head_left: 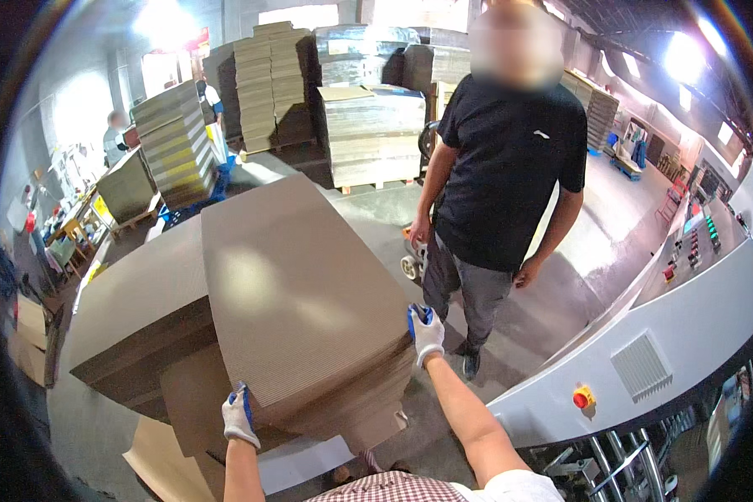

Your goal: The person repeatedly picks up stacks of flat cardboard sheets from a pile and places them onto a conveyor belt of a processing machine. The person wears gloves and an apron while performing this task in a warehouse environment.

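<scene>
A thick stack of brown corrugated cardboard sheets fills the middle of the view, tilted, with its near end toward me. My left hand, in a white and blue glove, grips the stack's near left corner. My right hand, gloved the same way, clamps the near right corner. A second, lower pile of cardboard lies just left of the held stack.
A person in a black shirt stands close beyond the stack at the right. A grey machine housing with a red button on yellow curves along the right. Tall cardboard stacks on pallets stand behind. More people work at the far left.
</scene>
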The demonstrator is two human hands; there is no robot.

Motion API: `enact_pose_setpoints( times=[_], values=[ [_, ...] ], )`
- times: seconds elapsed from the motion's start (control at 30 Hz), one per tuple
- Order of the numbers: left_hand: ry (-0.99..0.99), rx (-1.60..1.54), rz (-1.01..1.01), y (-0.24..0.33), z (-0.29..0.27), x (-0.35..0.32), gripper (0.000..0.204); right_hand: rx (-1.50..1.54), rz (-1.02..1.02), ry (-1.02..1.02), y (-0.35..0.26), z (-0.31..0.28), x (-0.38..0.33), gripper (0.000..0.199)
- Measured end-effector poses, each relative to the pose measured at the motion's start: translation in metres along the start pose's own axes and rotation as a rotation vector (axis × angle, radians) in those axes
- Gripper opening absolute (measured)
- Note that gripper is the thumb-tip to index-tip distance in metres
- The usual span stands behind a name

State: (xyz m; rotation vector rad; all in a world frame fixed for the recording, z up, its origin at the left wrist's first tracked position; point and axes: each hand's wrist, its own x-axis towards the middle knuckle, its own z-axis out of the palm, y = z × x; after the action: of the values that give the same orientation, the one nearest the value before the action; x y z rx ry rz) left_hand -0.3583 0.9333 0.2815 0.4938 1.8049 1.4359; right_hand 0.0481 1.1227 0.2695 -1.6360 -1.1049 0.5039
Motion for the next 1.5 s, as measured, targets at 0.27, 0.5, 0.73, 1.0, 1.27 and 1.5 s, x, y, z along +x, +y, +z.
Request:
enact_pose_setpoints(
  times=[0.27, 0.5, 0.73, 1.0, 1.27, 1.5],
  values=[
    [-0.211, -0.329, 0.114, 0.012, -0.022, -0.001, 0.029, 0.119, 0.083, -0.048, -0.029, -0.005, -0.012, 0.034],
    [-0.51, -0.584, -0.396, 0.075, 0.006, 0.0, 0.027, 0.329, 0.027, -0.107, 0.039, -0.023, 0.027, 0.026],
    [-0.776, -0.748, -0.017, 0.08, 0.012, -0.025, 0.018, 1.008, 0.617, -0.614, -0.054, -0.038, -0.16, 0.064],
    [-0.567, -0.618, -0.354, 0.062, 0.058, -0.114, 0.03, 1.06, 0.829, -0.652, -0.153, -0.023, -0.248, 0.066],
    [-0.866, -0.552, -0.45, 0.051, 0.051, -0.079, 0.037, 1.024, 0.856, -0.526, -0.148, -0.02, -0.25, 0.036],
    [-0.764, -0.948, -0.455, 0.098, 0.064, 0.088, 0.048, 0.717, 0.581, -0.137, -0.166, -0.17, -0.278, 0.038]
  ],
)
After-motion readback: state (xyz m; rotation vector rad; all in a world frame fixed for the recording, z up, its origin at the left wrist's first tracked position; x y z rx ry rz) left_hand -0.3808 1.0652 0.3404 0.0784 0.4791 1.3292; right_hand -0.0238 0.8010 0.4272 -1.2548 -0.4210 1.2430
